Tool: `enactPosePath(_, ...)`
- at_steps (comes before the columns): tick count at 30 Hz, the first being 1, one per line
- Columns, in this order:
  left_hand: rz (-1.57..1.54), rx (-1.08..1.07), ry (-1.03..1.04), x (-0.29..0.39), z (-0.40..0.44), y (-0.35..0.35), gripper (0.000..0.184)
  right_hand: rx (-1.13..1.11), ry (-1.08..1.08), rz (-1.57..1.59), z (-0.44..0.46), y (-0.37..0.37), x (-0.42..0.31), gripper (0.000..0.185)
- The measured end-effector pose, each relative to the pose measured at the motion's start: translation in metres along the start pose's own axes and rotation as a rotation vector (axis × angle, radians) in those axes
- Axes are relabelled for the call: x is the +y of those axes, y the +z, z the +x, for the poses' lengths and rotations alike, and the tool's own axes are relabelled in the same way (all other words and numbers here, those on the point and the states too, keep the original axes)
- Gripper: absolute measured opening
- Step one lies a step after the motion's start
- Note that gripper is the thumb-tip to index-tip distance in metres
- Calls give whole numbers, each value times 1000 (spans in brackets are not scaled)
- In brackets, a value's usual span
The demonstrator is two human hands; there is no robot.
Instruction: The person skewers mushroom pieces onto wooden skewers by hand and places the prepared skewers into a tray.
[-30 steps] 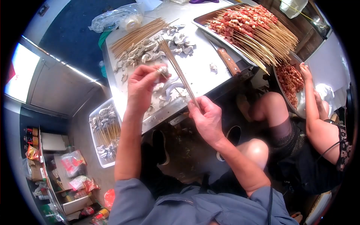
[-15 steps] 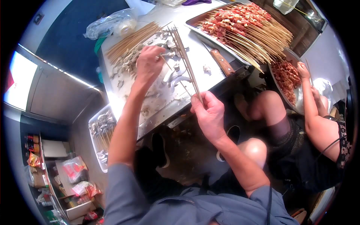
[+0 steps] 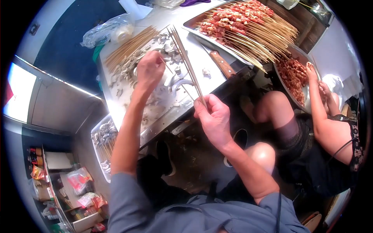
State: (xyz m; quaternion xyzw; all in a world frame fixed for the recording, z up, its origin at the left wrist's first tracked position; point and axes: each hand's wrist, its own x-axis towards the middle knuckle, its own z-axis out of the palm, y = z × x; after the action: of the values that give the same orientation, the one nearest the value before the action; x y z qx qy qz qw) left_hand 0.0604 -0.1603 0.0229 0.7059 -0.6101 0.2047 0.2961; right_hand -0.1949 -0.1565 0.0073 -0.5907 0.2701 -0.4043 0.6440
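Right hand (image 3: 213, 116) gripping skewers (image 3: 186, 62), left hand (image 3: 150, 72) pinching one, printed packets (image 3: 87, 200) (illegible here)

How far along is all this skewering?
Partway, I'd say. Grey skewers in the white tray and red meat skewers look done. In hand: one stick in the left hand, a bundle of sticks in the right hand. Left: loose grey pieces, piled bare sticks, loose red meat.

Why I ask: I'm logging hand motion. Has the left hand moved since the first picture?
Yes: the left hand moved across the table, nearer the loose skewers.
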Motion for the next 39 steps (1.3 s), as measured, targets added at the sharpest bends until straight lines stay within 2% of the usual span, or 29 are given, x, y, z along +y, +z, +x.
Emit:
enactPosePath(2,-450,16,-454,9,-9,-24,8,-7,0,-4,0,1,0,12)
enactPosePath(3,-661,25,-526,8,-14,-32,5,-5,-12,-23,0,1,1,12)
enactPosePath(4,-655,29,-531,9,-20,-38,5,-6,-23,-42,-1,3,1,12)
enactPosePath(6,-1216,90,-682,11,-30,-48,5,-41,10,-38,-3,6,1,13)
enactPosePath(8,-1260,64,-706,3,-42,-55,7,-71,42,-38,-6,9,2,13)
enactPosePath(10,-1449,83,-830,2,-49,-60,12,-120,53,-63,-8,12,4,14)
enactPosePath(14,-1499,113,-919,9,-53,-67,16,-143,43,-58,-11,17,12,14)
enactPosePath(18,-1512,129,-920,12,-54,-71,17,-146,30,-85,-11,19,10,15)
enactPosePath(26,-1518,178,-861,15,-54,-72,8,-146,23,-100,-11,18,11,15)
enactPosePath(32,-1420,179,-828,18,-54,-70,7,-159,53,-121,-12,17,7,14)
enactPosePath(36,-1429,167,-789,19,-56,-67,6,-146,45,-110,-13,18,7,14)
enactPosePath(39,-1490,236,-773,18,-57,-68,6,-119,22,-90,-12,18,10,13)
